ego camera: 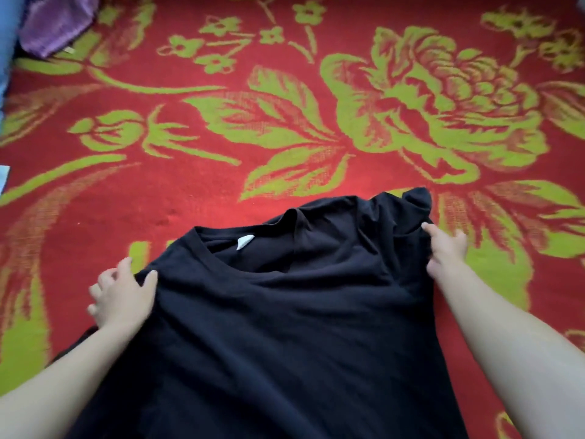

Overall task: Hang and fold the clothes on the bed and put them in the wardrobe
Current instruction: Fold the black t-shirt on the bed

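Seen from the head, a black shirt point(285, 327) lies front-up on the near middle of the bed's red cover point(190, 191), which carries a green flower pattern. The collar points away from the person and a white label point(245, 241) shows inside it. The left hand point(122, 296) grips the shirt's left shoulder edge, with the thumb laid over the cloth and the fingers curled just outside it. The right hand point(446, 251) holds the right shoulder, thumb on the cloth and fingers bent round the edge, and the sleeve point(418, 201) bunches up into a peak just beyond it. The cloth between the two hands is wrinkled and sags below the collar. The shirt's lower part runs out of view at the bottom edge. Beyond the collar the cover lies bare and flat far across, and to both sides of the hands as well. A purple cloth point(53, 23) sits crumpled in the far left corner, well apart from the shirt.
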A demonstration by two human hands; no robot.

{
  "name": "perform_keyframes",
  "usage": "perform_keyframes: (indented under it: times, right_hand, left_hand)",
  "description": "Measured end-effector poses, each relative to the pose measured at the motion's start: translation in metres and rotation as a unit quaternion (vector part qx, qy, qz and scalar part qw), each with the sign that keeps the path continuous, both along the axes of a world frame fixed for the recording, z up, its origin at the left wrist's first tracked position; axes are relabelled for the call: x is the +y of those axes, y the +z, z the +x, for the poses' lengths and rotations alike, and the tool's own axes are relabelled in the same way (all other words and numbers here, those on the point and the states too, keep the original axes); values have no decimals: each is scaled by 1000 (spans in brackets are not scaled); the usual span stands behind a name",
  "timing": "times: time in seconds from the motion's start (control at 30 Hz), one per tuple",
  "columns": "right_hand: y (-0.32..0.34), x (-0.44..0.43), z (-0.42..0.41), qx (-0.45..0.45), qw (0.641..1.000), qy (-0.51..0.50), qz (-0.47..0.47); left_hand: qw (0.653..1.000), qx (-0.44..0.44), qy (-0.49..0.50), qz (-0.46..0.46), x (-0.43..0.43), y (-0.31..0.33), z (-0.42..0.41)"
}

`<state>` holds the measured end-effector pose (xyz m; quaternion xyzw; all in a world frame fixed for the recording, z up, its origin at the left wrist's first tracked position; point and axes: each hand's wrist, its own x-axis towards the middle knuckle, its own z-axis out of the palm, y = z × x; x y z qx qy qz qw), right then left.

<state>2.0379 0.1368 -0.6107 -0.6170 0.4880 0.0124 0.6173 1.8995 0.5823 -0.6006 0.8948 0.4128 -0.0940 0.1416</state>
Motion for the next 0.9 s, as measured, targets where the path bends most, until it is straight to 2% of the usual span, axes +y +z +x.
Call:
perform_keyframes:
  times: [0.07, 0.17, 0.23, 0.33, 0.43, 0.53, 0.63, 0.7, 0.73, 0.77, 0.83, 0.9]
  right_hand:
    - [3, 6, 4, 29, 999, -9, 39]
    - [12, -1, 4, 65, 994, 84, 31]
    - [26, -11, 5, -4, 998, 50, -24]
    - [50, -33, -1, -113, 989, -53, -80]
    - [55, -55, -14, -95, 990, -88, -57]
    - [45, -66, -28, -7, 998, 32, -57]
    - [39, -70, -42, 45, 981, 176, -65]
    - [37, -71, -46, 80, 958, 258, -98]
    - [35, -74, -46, 107, 936, 296, -158]
    - [33, -73, -46, 139, 907, 312, -247]
    - [35, -65, -43, 197, 831, 279, -439]
    - [39, -45, -37, 187, 765, 296, -540]
  left_hand:
    - [996, -22, -89, 11, -22, 3, -1]
    - [981, -8, -195, 18, -45, 4, -2]
    - [972, 30, -231, 0, -55, 0, -3]
    - [965, 70, -250, -30, -63, -6, -5]
    - [957, 112, -260, -70, -62, -11, -4]
    - [949, 149, -258, -107, -56, -12, -1]
    - [948, 151, -262, -104, -52, -12, 2]
    - [949, 143, -263, -100, -50, -11, 4]
    - [952, 133, -260, -94, -48, -10, 6]
    - [956, 122, -253, -85, -46, -9, 8]
    - [966, 100, -233, -54, -39, -8, 13]
    - [974, 81, -209, -20, -30, -7, 20]
